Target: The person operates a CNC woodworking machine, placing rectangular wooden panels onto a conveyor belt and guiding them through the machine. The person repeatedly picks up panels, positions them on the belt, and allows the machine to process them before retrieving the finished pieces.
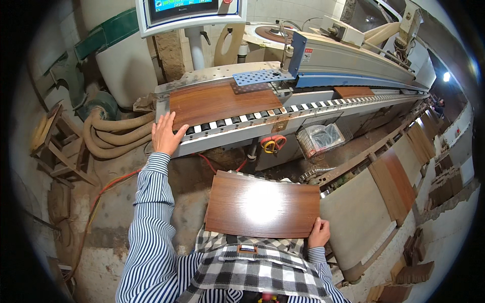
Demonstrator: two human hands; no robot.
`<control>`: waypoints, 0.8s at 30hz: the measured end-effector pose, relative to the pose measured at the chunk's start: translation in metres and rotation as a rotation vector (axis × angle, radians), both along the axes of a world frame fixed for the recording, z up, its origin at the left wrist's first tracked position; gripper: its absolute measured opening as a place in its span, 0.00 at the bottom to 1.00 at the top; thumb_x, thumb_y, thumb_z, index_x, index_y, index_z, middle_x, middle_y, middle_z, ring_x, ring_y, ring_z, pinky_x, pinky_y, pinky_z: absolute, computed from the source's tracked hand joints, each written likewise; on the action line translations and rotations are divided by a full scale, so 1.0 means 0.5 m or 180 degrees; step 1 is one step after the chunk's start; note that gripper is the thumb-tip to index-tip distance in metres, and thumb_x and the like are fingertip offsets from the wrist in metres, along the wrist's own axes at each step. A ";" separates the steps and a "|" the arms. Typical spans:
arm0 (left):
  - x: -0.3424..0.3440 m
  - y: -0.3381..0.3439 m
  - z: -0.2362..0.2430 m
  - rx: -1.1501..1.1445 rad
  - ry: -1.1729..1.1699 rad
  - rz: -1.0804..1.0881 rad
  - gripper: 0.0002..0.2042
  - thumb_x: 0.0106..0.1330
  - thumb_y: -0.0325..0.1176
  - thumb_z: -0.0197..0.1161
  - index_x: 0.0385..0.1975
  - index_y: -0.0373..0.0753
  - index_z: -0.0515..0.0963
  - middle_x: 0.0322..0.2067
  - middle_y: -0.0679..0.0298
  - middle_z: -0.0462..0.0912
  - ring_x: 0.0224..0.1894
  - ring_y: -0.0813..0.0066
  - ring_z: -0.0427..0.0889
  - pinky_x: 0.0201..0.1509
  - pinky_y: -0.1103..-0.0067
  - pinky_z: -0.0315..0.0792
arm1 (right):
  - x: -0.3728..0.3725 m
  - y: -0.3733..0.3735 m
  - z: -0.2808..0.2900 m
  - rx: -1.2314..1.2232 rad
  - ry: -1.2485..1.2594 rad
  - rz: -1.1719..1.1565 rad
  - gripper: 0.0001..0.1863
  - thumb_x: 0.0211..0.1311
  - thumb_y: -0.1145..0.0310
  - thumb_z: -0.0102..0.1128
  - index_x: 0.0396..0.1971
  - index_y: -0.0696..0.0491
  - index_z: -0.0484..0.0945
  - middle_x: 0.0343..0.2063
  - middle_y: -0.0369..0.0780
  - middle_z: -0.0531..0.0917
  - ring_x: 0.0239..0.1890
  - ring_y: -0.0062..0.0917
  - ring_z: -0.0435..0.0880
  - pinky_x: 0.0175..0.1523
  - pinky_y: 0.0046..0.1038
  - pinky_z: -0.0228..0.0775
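My left hand [167, 134] is stretched out to the machine, its fingers spread and laid against the near left corner of a brown wood-grain panel [217, 105]. That panel lies flat on the machine's bed, its front edge along a roller track [242, 119]. In front of my checked apron another brown wood-grain panel [227, 207] rests level, with a bright glare on it. The edge of a further board shows beneath its left side. My right hand [319, 233] grips this panel at its lower right corner, thumb on top and the other fingers mostly hidden.
A perforated blue plate [262, 77] overhangs the machine bed. Farther along the track lies another brown panel [353, 92]. A control screen [187, 10] stands behind. Ribbed hoses [101, 139] lie at the left, a wire basket [323, 140] hangs below the track, and boards [391, 177] line the right.
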State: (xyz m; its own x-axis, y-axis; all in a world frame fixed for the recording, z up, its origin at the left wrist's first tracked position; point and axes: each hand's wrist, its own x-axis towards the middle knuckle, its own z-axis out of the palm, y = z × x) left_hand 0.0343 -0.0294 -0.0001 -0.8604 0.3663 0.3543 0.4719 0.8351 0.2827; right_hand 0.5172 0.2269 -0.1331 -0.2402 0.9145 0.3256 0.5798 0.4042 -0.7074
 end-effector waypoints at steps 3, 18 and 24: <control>0.007 -0.014 0.000 0.0009 0.0039 0.0060 0.36 0.61 0.60 0.53 0.63 0.42 0.63 0.64 0.57 0.62 0.68 0.61 0.56 0.71 0.63 0.44 | -0.006 0.017 0.045 0.0548 0.0095 0.0365 0.14 0.63 0.66 0.55 0.23 0.61 0.72 0.29 0.45 0.77 0.34 0.36 0.75 0.43 0.34 0.66; -0.006 -0.013 -0.006 0.0211 0.0082 -0.0189 0.33 0.61 0.57 0.55 0.62 0.41 0.65 0.65 0.56 0.62 0.68 0.60 0.56 0.71 0.62 0.43 | 0.022 0.038 0.035 -0.3773 0.2155 0.1389 0.14 0.67 0.64 0.49 0.45 0.57 0.72 0.37 0.37 0.79 0.35 0.21 0.81 0.33 0.25 0.79; -0.004 -0.015 -0.005 0.0149 0.0059 -0.0143 0.31 0.61 0.56 0.56 0.61 0.44 0.66 0.64 0.56 0.62 0.68 0.60 0.56 0.71 0.62 0.43 | 0.013 0.029 0.049 -0.3872 0.2116 0.1254 0.13 0.67 0.66 0.48 0.45 0.57 0.72 0.35 0.37 0.80 0.33 0.20 0.80 0.31 0.22 0.78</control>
State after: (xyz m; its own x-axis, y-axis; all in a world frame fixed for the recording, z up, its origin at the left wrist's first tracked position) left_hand 0.0321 -0.0368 -0.0024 -0.8365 0.3872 0.3878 0.5143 0.7990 0.3117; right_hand 0.5236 0.2416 -0.1087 -0.6545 0.6123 -0.4435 0.0066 -0.5819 -0.8132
